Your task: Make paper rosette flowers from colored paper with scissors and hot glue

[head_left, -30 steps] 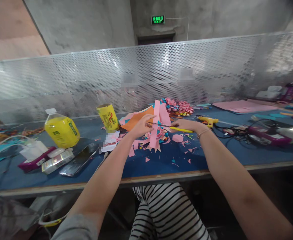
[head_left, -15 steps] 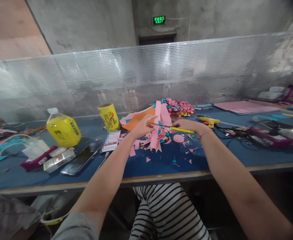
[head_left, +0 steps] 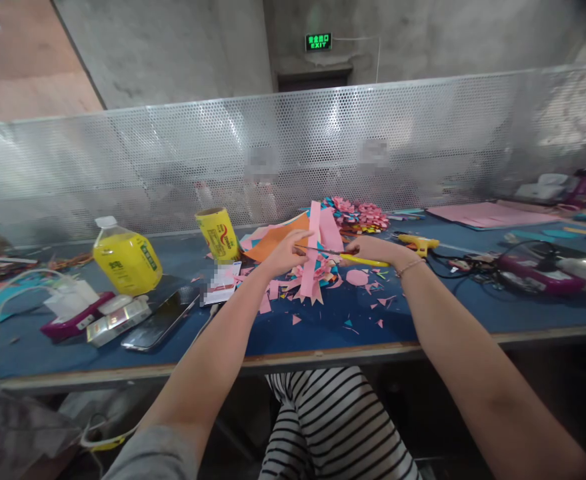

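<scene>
My left hand (head_left: 285, 252) pinches a long pink paper strip (head_left: 311, 257) and holds it upright over the blue table (head_left: 323, 320). My right hand (head_left: 375, 250) is closed round the yellow handles of a pair of scissors (head_left: 345, 256), whose blades reach left to the strip. Under the strip lies a heap of pink and blue paper scraps (head_left: 317, 277). An orange sheet (head_left: 273, 241) and more pink sheets lie just behind my left hand.
A yellow drink bottle (head_left: 123, 257), a yellow can (head_left: 217, 233), a phone (head_left: 160, 320) and tissue packs (head_left: 73, 320) lie to the left. A yellow glue gun (head_left: 417, 241), cables and a purple case (head_left: 543, 270) lie to the right. Folded paper flowers (head_left: 357, 215) sit before the perforated metal screen (head_left: 293, 153).
Both hands stay on the strip and scissors; the scissors have shifted very slightly along the strip. The view has drifted a little to the left.
</scene>
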Demonstrator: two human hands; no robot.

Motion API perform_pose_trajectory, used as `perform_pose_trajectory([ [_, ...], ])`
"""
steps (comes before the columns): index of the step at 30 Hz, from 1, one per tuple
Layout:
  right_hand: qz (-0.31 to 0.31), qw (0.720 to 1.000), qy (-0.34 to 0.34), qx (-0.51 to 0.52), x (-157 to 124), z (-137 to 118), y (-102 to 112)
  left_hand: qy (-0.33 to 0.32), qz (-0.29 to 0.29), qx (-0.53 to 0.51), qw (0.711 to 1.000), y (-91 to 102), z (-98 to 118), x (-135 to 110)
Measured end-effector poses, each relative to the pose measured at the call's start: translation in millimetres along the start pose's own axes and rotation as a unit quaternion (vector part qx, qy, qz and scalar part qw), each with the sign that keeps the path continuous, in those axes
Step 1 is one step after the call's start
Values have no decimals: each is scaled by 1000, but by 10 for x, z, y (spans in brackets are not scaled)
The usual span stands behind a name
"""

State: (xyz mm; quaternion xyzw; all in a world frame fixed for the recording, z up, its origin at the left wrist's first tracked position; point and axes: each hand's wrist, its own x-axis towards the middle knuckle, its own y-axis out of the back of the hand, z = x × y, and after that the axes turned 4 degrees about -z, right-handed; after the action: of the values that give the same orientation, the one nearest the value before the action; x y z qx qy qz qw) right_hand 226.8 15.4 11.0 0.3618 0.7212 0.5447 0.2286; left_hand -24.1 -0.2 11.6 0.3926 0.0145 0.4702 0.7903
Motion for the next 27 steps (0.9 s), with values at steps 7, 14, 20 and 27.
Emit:
perform_pose_trajectory([
  [7, 7, 1000, -12, -19, 0, 4, 5, 9, -1, -17, 1000, -15, -12, 5],
  [14, -12, 995, -87, -55, -19, 60, 21, 25, 45, -27, 998, -5, 11, -2],
  [20, -48, 960, -240, -136, -75, 122, 74, 46, 148, -41, 987, 7, -64, 61],
  [27, -33, 953, -290, -86, -107, 207, -11, 86, 157, -87, 980, -15, -13, 61],
])
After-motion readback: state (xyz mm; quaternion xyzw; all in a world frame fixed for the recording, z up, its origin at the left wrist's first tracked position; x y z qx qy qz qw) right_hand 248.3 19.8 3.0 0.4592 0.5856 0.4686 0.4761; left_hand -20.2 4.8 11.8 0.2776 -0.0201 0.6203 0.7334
